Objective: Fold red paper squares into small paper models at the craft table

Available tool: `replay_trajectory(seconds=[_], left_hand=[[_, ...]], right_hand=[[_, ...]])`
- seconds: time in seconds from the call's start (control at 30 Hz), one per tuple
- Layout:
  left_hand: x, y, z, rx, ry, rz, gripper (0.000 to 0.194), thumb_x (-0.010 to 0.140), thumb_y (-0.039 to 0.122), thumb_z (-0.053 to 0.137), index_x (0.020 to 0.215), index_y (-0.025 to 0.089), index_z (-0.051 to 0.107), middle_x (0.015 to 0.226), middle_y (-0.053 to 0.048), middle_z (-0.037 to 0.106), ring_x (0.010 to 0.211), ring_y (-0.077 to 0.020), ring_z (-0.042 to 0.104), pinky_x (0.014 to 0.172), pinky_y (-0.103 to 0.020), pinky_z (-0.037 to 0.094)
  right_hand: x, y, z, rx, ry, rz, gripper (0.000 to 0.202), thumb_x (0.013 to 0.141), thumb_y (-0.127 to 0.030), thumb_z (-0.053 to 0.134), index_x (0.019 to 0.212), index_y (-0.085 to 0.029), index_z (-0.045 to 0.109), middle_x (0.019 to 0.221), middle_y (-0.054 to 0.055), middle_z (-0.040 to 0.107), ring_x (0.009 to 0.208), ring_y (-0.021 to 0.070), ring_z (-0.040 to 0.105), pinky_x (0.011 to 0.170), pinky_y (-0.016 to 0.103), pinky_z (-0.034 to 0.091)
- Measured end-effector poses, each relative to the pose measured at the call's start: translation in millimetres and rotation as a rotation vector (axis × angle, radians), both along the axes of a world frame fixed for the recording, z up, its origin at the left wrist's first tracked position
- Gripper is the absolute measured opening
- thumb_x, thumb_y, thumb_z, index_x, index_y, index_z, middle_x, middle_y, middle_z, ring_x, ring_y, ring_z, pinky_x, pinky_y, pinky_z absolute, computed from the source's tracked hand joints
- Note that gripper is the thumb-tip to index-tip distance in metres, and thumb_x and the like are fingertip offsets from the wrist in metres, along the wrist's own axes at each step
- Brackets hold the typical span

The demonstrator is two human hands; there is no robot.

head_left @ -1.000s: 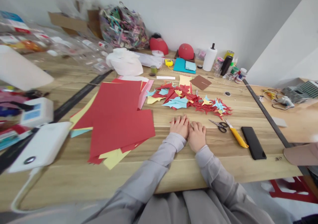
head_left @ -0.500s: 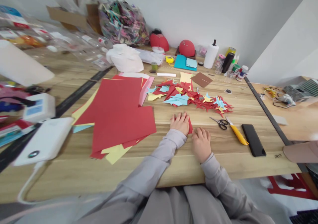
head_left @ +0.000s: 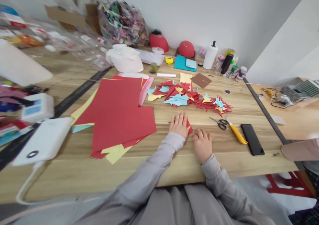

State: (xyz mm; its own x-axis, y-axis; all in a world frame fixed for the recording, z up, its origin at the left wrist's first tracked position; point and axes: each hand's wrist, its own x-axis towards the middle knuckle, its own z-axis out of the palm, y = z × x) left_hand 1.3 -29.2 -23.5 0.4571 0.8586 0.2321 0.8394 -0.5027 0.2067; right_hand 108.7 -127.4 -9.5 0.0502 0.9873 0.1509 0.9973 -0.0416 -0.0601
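Note:
A small folded piece of red paper (head_left: 190, 128) lies on the table, mostly covered by my left hand (head_left: 178, 125). That hand is flat on it with the fingers stretched forward. Just to the right, my right hand (head_left: 202, 145) rests on the table with its fingers curled under. Its thumb side is at the paper's right corner; whether anything is in those fingers is hidden. Beyond both hands spreads a pile of folded red, yellow and blue paper pieces (head_left: 176, 99). Large red paper sheets (head_left: 122, 125) lie stacked to the left, with yellow ones underneath.
Right of my hands are black scissors (head_left: 221, 123), a yellow-handled cutter (head_left: 238, 134) and a black phone (head_left: 252, 139). A white power bank (head_left: 43, 142) with a cable lies at the left. Bottles (head_left: 87, 49), a white bag (head_left: 124, 58) and jars (head_left: 241, 74) stand toward the wall.
My left hand has slid slightly left and toward me, so more of the red paper shows beside it. My right hand has barely moved.

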Motion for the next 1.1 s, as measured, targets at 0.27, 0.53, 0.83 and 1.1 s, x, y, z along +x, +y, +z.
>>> replay_trajectory(seconds=[0.27, 0.53, 0.83, 1.1], left_hand=[[-2, -12, -10.1, -0.103, 0.059, -0.250, 0.048, 0.091, 0.026, 0.036, 0.135, 0.008, 0.046, 0.146, -0.014, 0.039, 0.137, -0.0268, 0.031, 0.112, -0.045, 0.026], [-17, 14, -2.6, -0.065, -0.131, -0.385, 0.031, 0.085, 0.028, 0.050, 0.108, 0.019, 0.068, 0.130, -0.012, 0.058, 0.122, -0.0258, 0.049, 0.103, -0.045, 0.040], [-38, 11, 18.4, -0.085, -0.133, -0.440, 0.055, 0.059, 0.031, 0.067, 0.113, 0.021, 0.067, 0.142, -0.010, 0.045, 0.132, -0.0298, 0.038, 0.113, -0.046, 0.024], [-40, 10, 19.5, -0.222, -0.090, -0.413, 0.057, 0.057, 0.019, 0.059, 0.114, 0.023, 0.066, 0.135, -0.006, 0.054, 0.126, -0.0272, 0.046, 0.106, -0.042, 0.033]], right_hand=[[-5, 7, -8.9, 0.090, 0.061, 0.064, 0.032, 0.092, -0.018, 0.041, 0.118, -0.013, 0.059, 0.131, 0.015, 0.054, 0.125, 0.0261, 0.040, 0.106, 0.048, 0.025], [-4, 3, -8.9, 0.136, 0.222, 0.100, 0.024, 0.091, -0.024, 0.045, 0.104, -0.020, 0.064, 0.118, 0.009, 0.061, 0.119, 0.0195, 0.047, 0.107, 0.040, 0.024], [124, -22, 0.5, 0.306, -0.061, -0.493, 0.039, 0.088, -0.020, 0.042, 0.124, -0.012, 0.054, 0.126, 0.017, 0.055, 0.118, 0.0287, 0.046, 0.097, 0.044, 0.033], [161, -28, -3.6, 0.268, -0.042, -0.631, 0.038, 0.085, -0.017, 0.042, 0.120, -0.012, 0.056, 0.101, 0.017, 0.059, 0.089, 0.0255, 0.057, 0.074, 0.036, 0.043]])
